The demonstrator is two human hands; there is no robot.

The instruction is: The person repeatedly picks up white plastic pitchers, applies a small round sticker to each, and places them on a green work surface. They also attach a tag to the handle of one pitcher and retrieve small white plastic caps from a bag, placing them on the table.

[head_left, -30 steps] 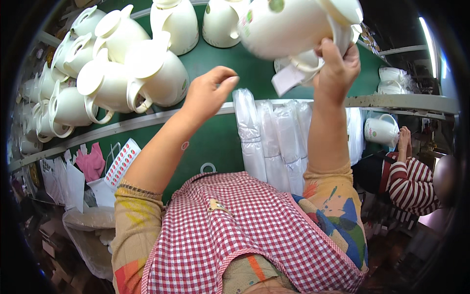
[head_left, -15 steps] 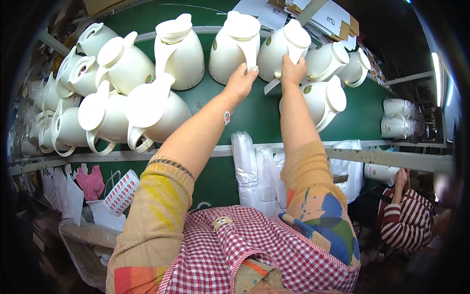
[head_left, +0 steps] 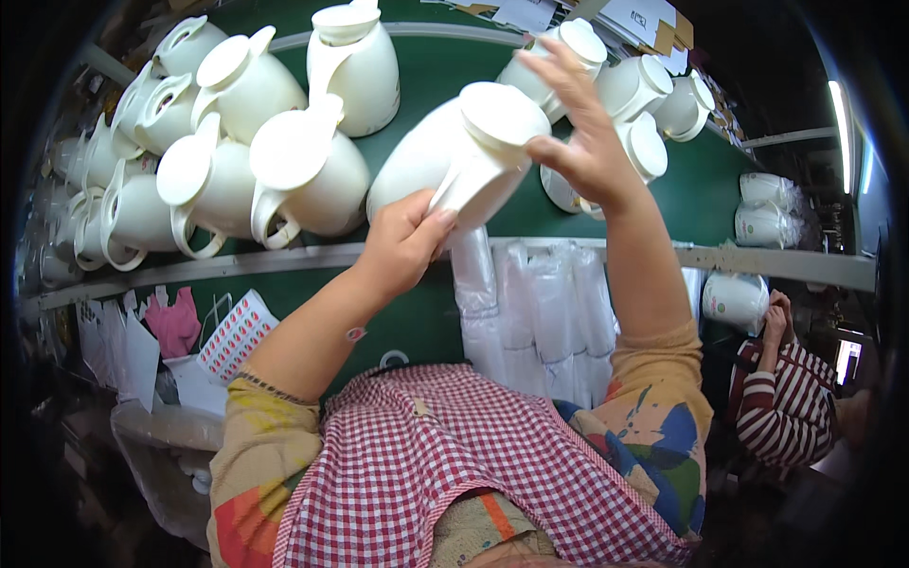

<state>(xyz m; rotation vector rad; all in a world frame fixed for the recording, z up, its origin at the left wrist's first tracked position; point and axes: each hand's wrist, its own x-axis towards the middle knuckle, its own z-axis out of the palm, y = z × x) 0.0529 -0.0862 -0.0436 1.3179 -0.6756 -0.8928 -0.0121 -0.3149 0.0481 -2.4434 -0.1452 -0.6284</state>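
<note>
My left hand (head_left: 407, 237) is closed around the handle of a white lidded jug (head_left: 407, 156), which leans to the right in front of me. Beside the jug's lid, my right hand (head_left: 592, 147) is raised with fingers spread, slightly blurred and holding nothing. The thumb is close to the lid's edge; whether it touches I cannot tell. Behind that hand is another white jug (head_left: 578, 43), partly hidden. A small round sticker (head_left: 355, 334) is on my left forearm.
Several white jugs (head_left: 308, 180) crowd the green bench (head_left: 431, 71) on the left, with more at the right. Rolled clear plastic bags (head_left: 563, 312) lie below the metal rail (head_left: 776, 265). A sticker sheet (head_left: 237, 336) stands at left. A person in a striped sleeve (head_left: 772, 407) handles another jug at right.
My left hand has brought its jug from the back row toward me and tilted it. My right hand has let go of another jug's handle, and its fingers have opened.
</note>
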